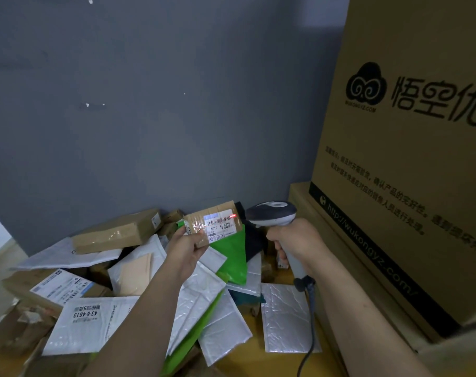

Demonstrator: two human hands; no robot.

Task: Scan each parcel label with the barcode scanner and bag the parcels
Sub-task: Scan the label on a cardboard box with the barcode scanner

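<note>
My left hand [186,250] holds up a small brown cardboard parcel [213,223] by its lower left corner, the white label facing me. A red scan light falls on the label's upper right, by the barcode. My right hand [294,240] grips the handle of a grey and white barcode scanner [272,213], whose head points left at the parcel from a short distance. The scanner's dark cable [311,322] hangs down along my right forearm.
A heap of parcels covers the floor below: a long cardboard box [114,232], white bubble mailers [285,317], a green plastic mailer [232,257], a labelled white bag [87,322]. A tall printed carton [408,159] stands at right against a grey wall [149,104].
</note>
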